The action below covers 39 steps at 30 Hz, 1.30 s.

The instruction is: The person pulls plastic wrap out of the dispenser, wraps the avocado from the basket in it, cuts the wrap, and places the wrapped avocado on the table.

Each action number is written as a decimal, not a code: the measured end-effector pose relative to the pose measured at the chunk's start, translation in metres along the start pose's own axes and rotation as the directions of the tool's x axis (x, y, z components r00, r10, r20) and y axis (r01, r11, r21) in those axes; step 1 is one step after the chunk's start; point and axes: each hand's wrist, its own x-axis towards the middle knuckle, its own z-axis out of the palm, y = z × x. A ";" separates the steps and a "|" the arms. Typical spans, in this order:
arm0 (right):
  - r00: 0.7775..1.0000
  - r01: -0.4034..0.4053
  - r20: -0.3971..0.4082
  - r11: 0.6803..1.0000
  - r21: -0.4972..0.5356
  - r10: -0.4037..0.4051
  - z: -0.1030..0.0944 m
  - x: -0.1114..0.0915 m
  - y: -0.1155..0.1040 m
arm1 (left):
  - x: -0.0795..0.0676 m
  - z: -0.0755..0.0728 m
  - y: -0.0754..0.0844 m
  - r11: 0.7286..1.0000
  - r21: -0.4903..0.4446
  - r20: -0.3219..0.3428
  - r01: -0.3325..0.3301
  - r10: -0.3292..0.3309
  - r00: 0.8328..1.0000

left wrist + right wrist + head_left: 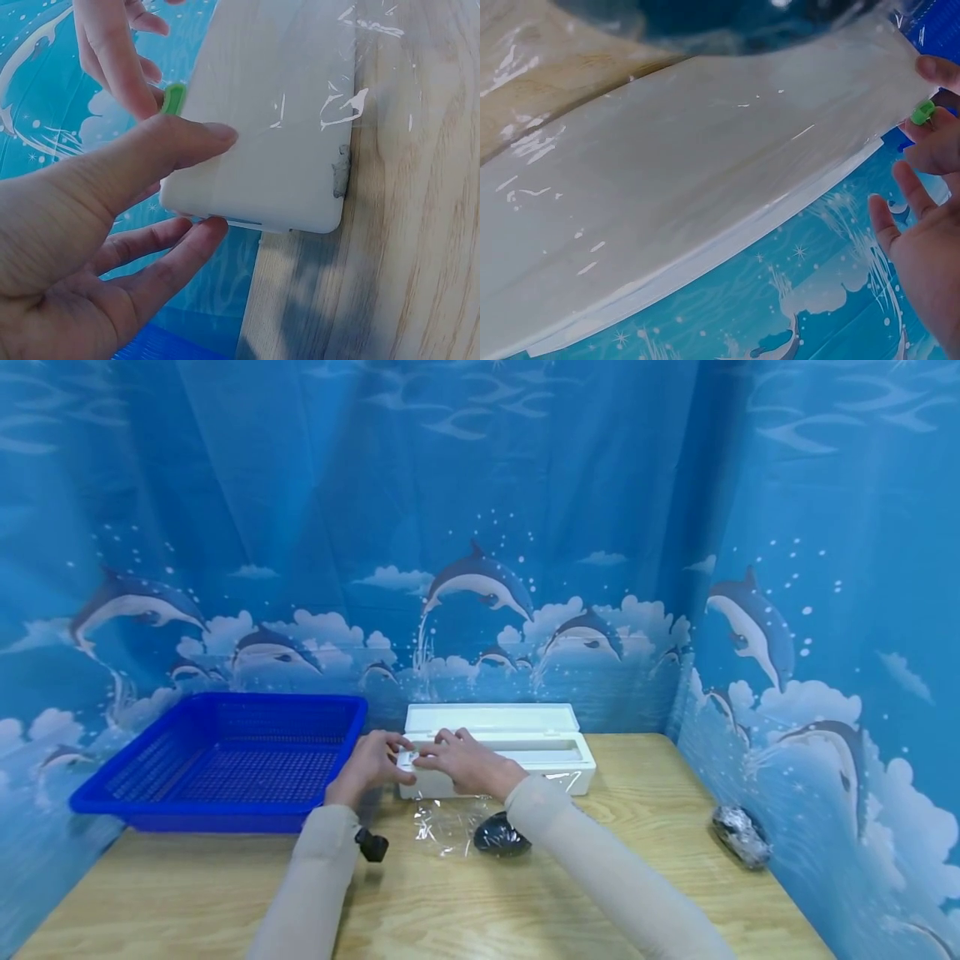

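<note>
A white cling film dispenser box [577, 778] stands on the table with its lid raised at the back. My left hand [367, 768] grips its left end, thumb on the front face and fingers round the end. At that same end, my right hand [474, 766] pinches a small green slider [923, 112], palm raised over the box. Clear film [442, 827] hangs down the front onto the table. Beside or under it lies a dark, shiny oval object [501, 837]; its kind cannot be made out, and my right sleeve partly hides it.
A blue perforated plastic basket [330, 821] stands left of the box. Near the table's right edge lies a dark object wrapped in shiny clear film [741, 837]. Behind the wooden table [637, 843] hangs a blue dolphin-print curtain [600, 468].
</note>
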 end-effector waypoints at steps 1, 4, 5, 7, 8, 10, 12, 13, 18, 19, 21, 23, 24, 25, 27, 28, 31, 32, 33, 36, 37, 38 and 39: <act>1.000 -0.001 0.005 1.000 0.005 0.001 0.000 0.000 0.000 | 0.000 0.000 0.000 1.000 -0.001 0.000 -0.001 0.001 1.000; 1.000 -0.008 0.016 1.000 0.024 0.008 -0.001 -0.001 0.001 | 0.000 0.000 -0.001 1.000 -0.008 -0.004 0.002 -0.002 1.000; 1.000 -0.011 0.019 1.000 0.030 0.010 -0.001 -0.002 0.002 | 0.000 0.000 -0.001 1.000 -0.009 -0.006 -0.001 0.001 1.000; 1.000 -0.013 0.020 0.999 0.038 0.013 -0.001 -0.003 0.003 | 0.000 0.000 -0.001 1.000 -0.014 -0.012 0.000 0.000 1.000; 1.000 -0.015 0.021 0.999 0.041 0.015 0.000 -0.003 0.003 | 0.000 0.000 -0.001 1.000 -0.016 -0.015 0.000 -0.001 1.000; 1.000 -0.017 0.020 0.999 0.047 0.016 0.000 -0.004 0.005 | 0.000 0.000 0.000 1.000 -0.017 -0.021 -0.001 0.001 1.000; 1.000 -0.015 0.015 0.999 0.048 0.014 0.002 -0.005 0.006 | 0.001 0.000 0.001 1.000 -0.020 -0.021 0.000 0.000 1.000; 1.000 -0.013 0.013 0.999 0.046 0.012 0.002 -0.006 0.007 | 0.001 0.001 0.001 1.000 -0.019 -0.021 0.001 -0.002 1.000; 1.000 -0.017 -0.011 0.998 0.057 0.017 0.003 -0.014 0.014 | 0.002 0.001 0.001 1.000 -0.025 -0.017 0.015 -0.015 1.000; 1.000 -0.013 -0.021 0.998 0.062 0.015 0.003 -0.017 0.016 | 0.002 0.001 0.001 0.999 -0.027 -0.017 0.019 -0.019 1.000; 0.999 -0.004 -0.040 0.997 0.075 0.007 0.004 -0.022 0.020 | 0.002 0.001 0.000 0.999 -0.033 -0.014 0.025 -0.026 1.000; 0.998 0.010 -0.058 0.997 0.081 -0.005 0.005 -0.027 0.023 | 0.002 0.001 0.000 0.999 -0.039 -0.015 0.025 -0.025 1.000; 0.998 0.017 -0.064 0.996 0.082 -0.011 0.006 -0.028 0.024 | 0.002 0.001 0.000 0.999 -0.037 -0.014 0.019 -0.019 1.000; 0.998 0.021 -0.068 0.996 0.081 -0.015 0.007 -0.029 0.025 | 0.002 0.001 0.000 0.999 -0.037 -0.013 0.019 -0.020 1.000; 0.997 0.026 -0.078 0.996 0.080 -0.020 0.009 -0.030 0.027 | 0.001 0.002 0.001 0.999 -0.040 -0.017 0.014 -0.015 1.000; 0.996 0.029 -0.084 0.996 0.082 -0.022 0.010 -0.030 0.028 | 0.001 0.002 0.002 0.999 -0.039 -0.018 0.012 -0.013 1.000; 0.995 0.030 -0.100 0.995 0.094 -0.020 0.010 -0.031 0.031 | 0.001 0.001 0.002 0.999 -0.035 -0.019 0.013 -0.014 1.000; 0.995 0.023 -0.098 0.995 0.101 -0.013 0.010 -0.031 0.032 | 0.001 0.001 0.002 0.999 -0.032 -0.021 0.012 -0.013 1.000; 0.996 0.015 -0.093 0.994 0.110 -0.005 0.010 -0.032 0.033 | 0.001 0.001 0.002 1.000 -0.029 -0.023 0.012 -0.013 1.000; 0.997 -0.003 -0.077 0.990 0.141 0.014 0.010 -0.034 0.035 | 0.000 0.001 0.001 1.000 -0.016 -0.029 0.007 -0.008 1.000; 0.997 -0.006 -0.073 0.989 0.148 0.017 0.010 -0.035 0.036 | 0.000 0.001 0.000 1.000 -0.015 -0.031 0.003 -0.003 1.000; 0.997 -0.007 -0.070 0.988 0.153 0.018 0.010 -0.036 0.036 | 0.000 0.001 0.000 1.000 -0.017 -0.031 0.002 -0.002 1.000; 0.997 -0.004 -0.073 0.987 0.159 0.016 0.010 -0.036 0.036 | 0.000 0.001 0.000 1.000 -0.021 -0.027 0.000 -0.001 1.000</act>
